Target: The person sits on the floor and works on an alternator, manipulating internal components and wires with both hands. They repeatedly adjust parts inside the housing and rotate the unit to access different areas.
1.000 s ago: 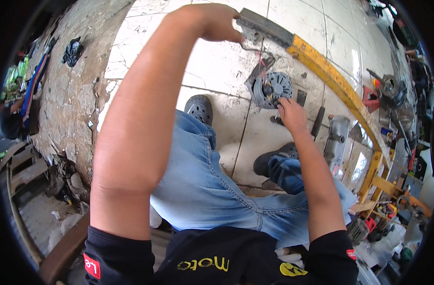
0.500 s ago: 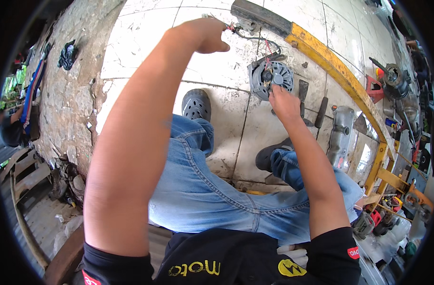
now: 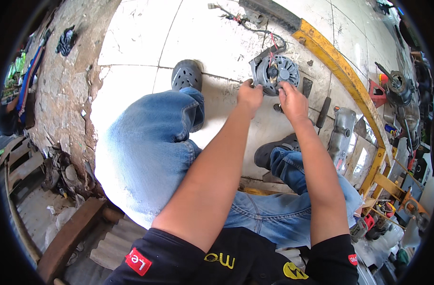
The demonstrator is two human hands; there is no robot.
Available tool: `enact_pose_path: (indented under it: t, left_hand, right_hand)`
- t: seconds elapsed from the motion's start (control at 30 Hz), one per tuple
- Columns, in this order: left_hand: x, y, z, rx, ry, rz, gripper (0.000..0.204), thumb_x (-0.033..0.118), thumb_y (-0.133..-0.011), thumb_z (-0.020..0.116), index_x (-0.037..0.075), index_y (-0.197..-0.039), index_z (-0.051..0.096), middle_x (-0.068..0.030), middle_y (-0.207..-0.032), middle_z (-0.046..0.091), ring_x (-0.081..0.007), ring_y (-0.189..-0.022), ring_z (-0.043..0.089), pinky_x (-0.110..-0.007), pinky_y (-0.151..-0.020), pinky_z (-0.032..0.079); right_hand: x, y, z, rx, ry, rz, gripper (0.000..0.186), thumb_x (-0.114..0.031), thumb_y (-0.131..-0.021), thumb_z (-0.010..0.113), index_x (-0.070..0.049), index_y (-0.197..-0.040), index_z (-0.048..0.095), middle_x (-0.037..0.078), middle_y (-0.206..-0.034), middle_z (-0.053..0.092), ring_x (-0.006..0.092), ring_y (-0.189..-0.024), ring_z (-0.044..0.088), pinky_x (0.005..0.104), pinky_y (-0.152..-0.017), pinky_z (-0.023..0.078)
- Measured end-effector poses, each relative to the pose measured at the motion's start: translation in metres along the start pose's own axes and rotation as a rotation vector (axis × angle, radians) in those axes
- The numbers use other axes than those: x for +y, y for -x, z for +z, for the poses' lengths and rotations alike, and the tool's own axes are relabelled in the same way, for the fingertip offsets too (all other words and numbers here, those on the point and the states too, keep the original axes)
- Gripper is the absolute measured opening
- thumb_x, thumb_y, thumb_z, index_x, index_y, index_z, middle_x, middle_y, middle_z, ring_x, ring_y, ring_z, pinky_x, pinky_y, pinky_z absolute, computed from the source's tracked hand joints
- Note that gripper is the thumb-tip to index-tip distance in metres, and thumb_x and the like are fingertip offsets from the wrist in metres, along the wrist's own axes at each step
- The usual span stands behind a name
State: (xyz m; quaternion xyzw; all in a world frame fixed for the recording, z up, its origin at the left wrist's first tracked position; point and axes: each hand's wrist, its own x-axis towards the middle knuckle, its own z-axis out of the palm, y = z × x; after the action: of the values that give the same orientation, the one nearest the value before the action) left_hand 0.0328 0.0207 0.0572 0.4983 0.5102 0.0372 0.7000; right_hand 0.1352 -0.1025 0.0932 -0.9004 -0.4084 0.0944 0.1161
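Observation:
A round grey alternator point(image 3: 287, 71) with a slotted end face lies on the white tiled floor in front of my feet. My left hand point(image 3: 250, 97) is closed on its near left edge, thumb against the housing. On its near right edge, my right hand point(image 3: 293, 100) grips with thumb and fingers pinched at the rim; the fingertips are partly hidden. From the alternator's top runs a dark wiring lead point(image 3: 255, 29) with some red wires, ending in a pale plug point(image 3: 211, 6) at the far left.
A yellow metal frame point(image 3: 340, 59) curves along the right. Near my right foot lie a black-handled tool point(image 3: 323, 113), a dark flat blade point(image 3: 307, 88) and a grey metal engine cover point(image 3: 341, 132). A red stand point(image 3: 377, 94) and a motor-like part point(image 3: 400, 88) stand beyond the frame.
My left hand has come back from the far wiring to the alternator's left edge. My right hand stays at the rim. The lead's far end now lies free on the floor.

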Motion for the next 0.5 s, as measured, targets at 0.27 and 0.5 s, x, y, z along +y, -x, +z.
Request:
enact_pose_path:
  t: [0.27,0.5]
  left_hand:
    - [-0.013,0.003,0.04,0.106,0.12,-0.029,0.041,0.021,-0.098,0.056,0.001,-0.134,0.058,-0.0179,-0.124,0.066,-0.029,-0.104,0.067,-0.038,-0.09,0.049]
    - [-0.004,0.004,0.036,0.16,0.133,-0.155,0.036,0.025,-0.095,0.058,-0.001,-0.118,0.067,-0.0184,-0.11,0.071,-0.0293,-0.104,0.067,-0.038,-0.089,0.05]
  right_hand:
    - [-0.006,-0.007,-0.001,-0.064,0.247,-0.021,0.022,-0.029,-0.096,0.057,-0.011,-0.108,0.055,0.012,-0.096,0.072,0.0373,-0.079,0.069,0.0493,-0.069,0.055]
    - [-0.022,-0.003,0.0,-0.108,0.276,0.177,0.026,-0.032,-0.099,0.053,-0.006,-0.105,0.052,0.019,-0.089,0.071,0.0394,-0.077,0.069,0.051,-0.068,0.055]
